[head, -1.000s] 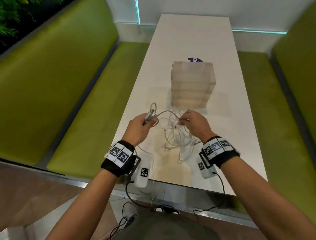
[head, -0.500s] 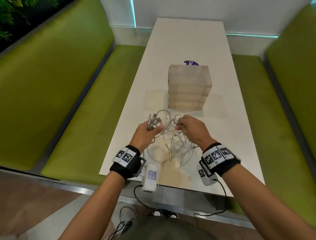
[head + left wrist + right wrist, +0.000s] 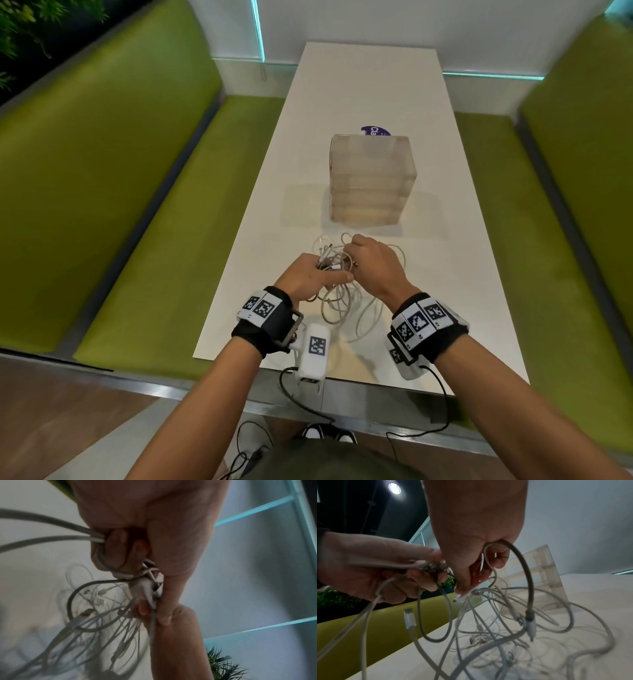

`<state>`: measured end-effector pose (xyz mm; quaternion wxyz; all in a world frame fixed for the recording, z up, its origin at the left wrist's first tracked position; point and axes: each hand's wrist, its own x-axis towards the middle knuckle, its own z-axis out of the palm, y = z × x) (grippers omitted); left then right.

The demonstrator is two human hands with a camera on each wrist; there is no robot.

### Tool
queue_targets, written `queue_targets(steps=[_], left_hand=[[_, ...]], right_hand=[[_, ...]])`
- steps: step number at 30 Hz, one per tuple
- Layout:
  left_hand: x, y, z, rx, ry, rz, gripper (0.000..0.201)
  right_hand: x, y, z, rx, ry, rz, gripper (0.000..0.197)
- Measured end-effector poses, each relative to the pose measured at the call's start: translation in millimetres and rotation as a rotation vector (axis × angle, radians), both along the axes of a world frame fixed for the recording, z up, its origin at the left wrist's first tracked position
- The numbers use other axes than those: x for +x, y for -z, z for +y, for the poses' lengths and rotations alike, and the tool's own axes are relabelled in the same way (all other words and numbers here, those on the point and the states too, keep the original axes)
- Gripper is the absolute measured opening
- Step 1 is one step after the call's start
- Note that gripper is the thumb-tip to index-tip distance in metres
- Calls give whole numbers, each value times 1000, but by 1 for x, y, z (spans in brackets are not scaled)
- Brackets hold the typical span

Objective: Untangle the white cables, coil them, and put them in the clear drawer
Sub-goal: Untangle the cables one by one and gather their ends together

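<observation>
Near the tabletop's [image 3: 462, 274] front edge, both hands have closed together: left hand [image 3: 306, 275] grips bunched connector ends, right hand [image 3: 375, 263] pinches one strand of the tangled white cables [image 3: 346, 305]; one frosted clear four-tier drawer unit [image 3: 371, 178] stands beyond.

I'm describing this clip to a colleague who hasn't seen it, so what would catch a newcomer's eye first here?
First, the tangle of white cables at the near end of the white table, with the left hand gripping a bunch of them and the right hand pinching one strand. Just beyond stands the clear drawer unit, its drawers closed, and bright green benches flank the table on both sides.
</observation>
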<state>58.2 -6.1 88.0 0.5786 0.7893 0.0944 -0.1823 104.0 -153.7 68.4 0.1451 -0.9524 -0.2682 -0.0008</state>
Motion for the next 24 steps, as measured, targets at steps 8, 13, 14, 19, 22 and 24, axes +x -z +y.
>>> queue_targets(steps=[8, 13, 14, 19, 22, 24], left_hand=[[-4, 5, 13, -7, 125, -6, 6], [-4, 1, 20, 79, 123, -42, 12], [-4, -1, 22, 73, 131, -35, 14], [-12, -26, 26, 17, 184, -61, 16], [-20, -36, 31, -27, 147, -94, 28], [-24, -41, 38, -51, 110, -110, 26]], right_hand=[[1, 13, 0, 30, 36, -42, 13], [1, 23, 5, -58, 67, -103, 13], [2, 24, 6, -85, 71, -113, 15], [20, 25, -7, -110, 142, -60, 12], [29, 26, -20, -87, 194, -38, 12], [33, 26, -24, -38, 211, -23, 13]])
